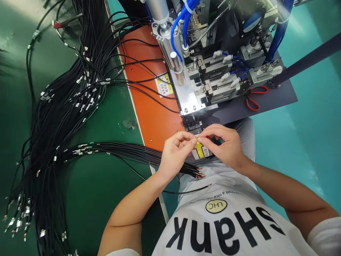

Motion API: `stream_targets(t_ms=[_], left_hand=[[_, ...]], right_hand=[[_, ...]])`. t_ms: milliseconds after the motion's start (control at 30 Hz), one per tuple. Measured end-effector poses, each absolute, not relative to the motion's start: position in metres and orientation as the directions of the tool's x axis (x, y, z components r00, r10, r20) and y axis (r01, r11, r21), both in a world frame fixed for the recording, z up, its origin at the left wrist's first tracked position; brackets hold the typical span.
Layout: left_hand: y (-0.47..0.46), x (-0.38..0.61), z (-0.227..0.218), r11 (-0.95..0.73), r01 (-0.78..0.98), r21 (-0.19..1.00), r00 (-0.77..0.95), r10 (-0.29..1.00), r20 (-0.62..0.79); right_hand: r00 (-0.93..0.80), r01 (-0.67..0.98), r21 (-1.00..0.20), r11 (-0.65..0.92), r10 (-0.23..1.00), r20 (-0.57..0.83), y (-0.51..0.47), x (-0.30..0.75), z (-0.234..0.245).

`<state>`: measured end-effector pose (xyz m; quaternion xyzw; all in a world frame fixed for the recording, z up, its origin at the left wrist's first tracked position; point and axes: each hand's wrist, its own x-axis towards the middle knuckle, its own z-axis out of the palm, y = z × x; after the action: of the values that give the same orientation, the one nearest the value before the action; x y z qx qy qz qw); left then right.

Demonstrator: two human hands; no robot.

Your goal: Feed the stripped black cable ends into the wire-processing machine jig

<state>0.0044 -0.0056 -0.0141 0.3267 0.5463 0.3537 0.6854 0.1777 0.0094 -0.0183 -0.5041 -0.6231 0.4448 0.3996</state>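
Fingertips of my left hand [178,151] and my right hand [225,144] meet in a pinch just in front of the machine's lower end. Whatever lies between them is too small to make out. Just below the fingertips is a label with a yellow arrow [200,150]. A bundle of black cables [133,151] passes under my left hand and wrist, its stripped ends [199,172] with thin coloured wires lying over my lap. One loose cable [183,192] lies apart from the bundle, nearer to me.
Ahead stands a machine with metal cylinders [178,71] and blue air hoses [186,21], on an orange plate [145,117]. Red-handled scissors [253,97] lie on its dark base plate [282,94]. A large heap of black cables [50,135] with white tags covers much of the green table [106,217].
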Motion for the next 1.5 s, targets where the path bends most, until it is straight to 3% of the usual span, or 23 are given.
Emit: stream_targets(t_ms=[133, 200, 267, 333, 400, 500, 600, 767, 1100, 1500], left_hand=[[-0.010, 0.007, -0.015, 0.357, -0.049, 0.933, 0.116, 0.930, -0.350], [-0.014, 0.007, -0.016, 0.105, 0.100, 0.989, 0.109, 0.987, -0.116], [-0.020, 0.005, -0.017, -0.179, 0.227, 0.957, 0.216, 0.968, 0.130], [-0.023, 0.004, -0.018, -0.316, 0.250, 0.915, 0.346, 0.912, 0.220], [-0.023, 0.003, -0.018, -0.251, 0.264, 0.931, 0.374, 0.917, 0.141], [-0.012, 0.001, -0.021, -0.103, 0.360, 0.927, 0.257, 0.966, 0.008], [0.006, -0.004, -0.028, -0.186, 0.515, 0.837, 0.195, 0.976, 0.097], [0.022, -0.012, -0.045, -0.353, 0.612, 0.708, 0.278, 0.934, 0.226], [0.028, -0.025, -0.053, -0.489, 0.673, 0.555, 0.438, 0.868, 0.235], [0.039, -0.029, -0.057, -0.550, 0.635, 0.543, 0.494, 0.829, 0.261]], right_hand=[[-0.204, 0.298, -0.942, 0.155, 0.974, 0.095, 0.009, 0.180, -0.020], [-0.219, 0.264, -0.961, 0.082, 0.975, 0.023, 0.005, 0.183, -0.019], [-0.256, 0.200, -0.979, -0.036, 0.963, -0.088, -0.001, 0.186, -0.017], [-0.290, 0.161, -0.980, -0.118, 0.943, -0.161, -0.007, 0.190, -0.016], [-0.286, 0.169, -0.977, -0.133, 0.941, -0.178, -0.009, 0.193, -0.016], [-0.209, 0.192, -0.972, -0.136, 0.962, -0.175, 0.005, 0.194, -0.023], [-0.131, 0.149, -0.962, -0.227, 0.960, -0.247, 0.031, 0.195, -0.039], [-0.152, 0.064, -0.927, -0.369, 0.915, -0.374, 0.057, 0.196, -0.063], [-0.180, 0.040, -0.909, -0.414, 0.892, -0.414, 0.062, 0.194, -0.066], [-0.180, 0.058, -0.906, -0.419, 0.888, -0.423, 0.061, 0.195, -0.071]])
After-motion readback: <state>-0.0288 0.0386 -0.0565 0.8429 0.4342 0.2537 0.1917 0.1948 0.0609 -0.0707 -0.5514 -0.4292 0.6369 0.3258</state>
